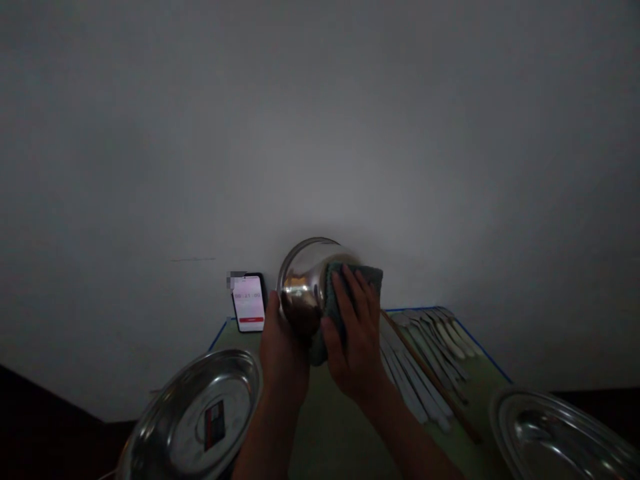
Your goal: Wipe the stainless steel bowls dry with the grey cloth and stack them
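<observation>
A shiny metal bowl (305,283) is held up on its side above the table, in front of the wall. My left hand (283,357) grips it by the lower left, the thumb near its rim. Against the bowl's right side, which looks like its base, my right hand (355,327) presses a dark green cloth (370,272), the fingers spread over it. Part of the cloth hangs below the bowl between my hands. The inside of the bowl is turned away from me.
A phone (249,303) showing a timer leans on the wall. One large metal basin (220,373) with a dark label stands at the left, another metal basin (520,407) at the right. Several pieces of cutlery (440,340) and a brown stick (430,377) lie on the green tabletop (325,427).
</observation>
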Motion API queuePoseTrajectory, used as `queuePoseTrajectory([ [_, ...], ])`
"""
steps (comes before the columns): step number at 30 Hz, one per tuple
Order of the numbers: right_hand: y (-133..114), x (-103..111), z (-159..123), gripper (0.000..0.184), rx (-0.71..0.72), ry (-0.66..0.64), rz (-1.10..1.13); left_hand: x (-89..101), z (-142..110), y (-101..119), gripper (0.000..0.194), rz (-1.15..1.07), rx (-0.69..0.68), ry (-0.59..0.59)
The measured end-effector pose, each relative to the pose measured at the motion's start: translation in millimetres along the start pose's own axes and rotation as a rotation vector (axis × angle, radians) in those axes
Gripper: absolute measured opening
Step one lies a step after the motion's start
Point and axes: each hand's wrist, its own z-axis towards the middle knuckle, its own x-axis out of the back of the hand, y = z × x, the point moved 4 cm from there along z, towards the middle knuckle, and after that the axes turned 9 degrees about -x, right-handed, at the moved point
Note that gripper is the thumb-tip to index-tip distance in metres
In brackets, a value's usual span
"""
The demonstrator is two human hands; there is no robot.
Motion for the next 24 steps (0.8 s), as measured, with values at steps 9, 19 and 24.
queuePoseTrajectory([
  [9,-4.4,5.9,1.6,0.059,0.028,0.018,0.020,7.2,1.9,-4.3,0.032,-0.007,0.031,0.050],
  [19,-4.8,28.6,13.9,0.029,0.086,0.105,-0.034,-2.2,-14.5,-0.9,0.048,0.576,-0.155,-0.221],
  [24,0.9,34.9,22.1,0.029,0.109,0.116,0.104,14.6,-3.8,2.8,0.053,0.626,-0.048,-0.117],
])
